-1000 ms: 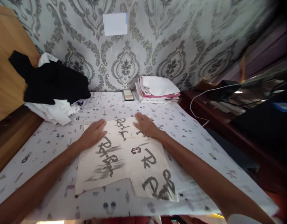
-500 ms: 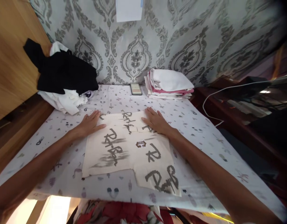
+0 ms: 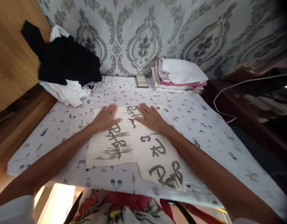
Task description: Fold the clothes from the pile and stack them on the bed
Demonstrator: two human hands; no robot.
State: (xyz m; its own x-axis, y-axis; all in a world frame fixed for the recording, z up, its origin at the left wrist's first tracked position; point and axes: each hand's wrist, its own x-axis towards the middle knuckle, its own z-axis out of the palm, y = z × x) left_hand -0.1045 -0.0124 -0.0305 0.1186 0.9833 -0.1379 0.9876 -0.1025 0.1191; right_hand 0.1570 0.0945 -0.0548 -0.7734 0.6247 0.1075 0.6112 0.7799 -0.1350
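A cream shirt (image 3: 131,146) with dark brush-style lettering and a small dark badge lies folded on the patterned sheet, one sleeve pointing toward me. Flat on its far left part rests my left hand (image 3: 107,117), fingers stretched out. My right hand (image 3: 151,117) presses flat on the far right part, its fingers also extended. A gap of shirt shows between the two hands. Neither hand grips anything.
A white sheet (image 3: 218,161) with small prints covers the table. Behind on the left is a heap with a black garment (image 3: 69,60) over white cloth (image 3: 66,93). Folded clothes (image 3: 180,73) are stacked at the back right, near a small pixelated item (image 3: 142,81). A white cable (image 3: 229,85) hangs at right.
Both hands have slid inward along the shirt's far part, my left to the right and my right to the left. The view has tilted down slightly.
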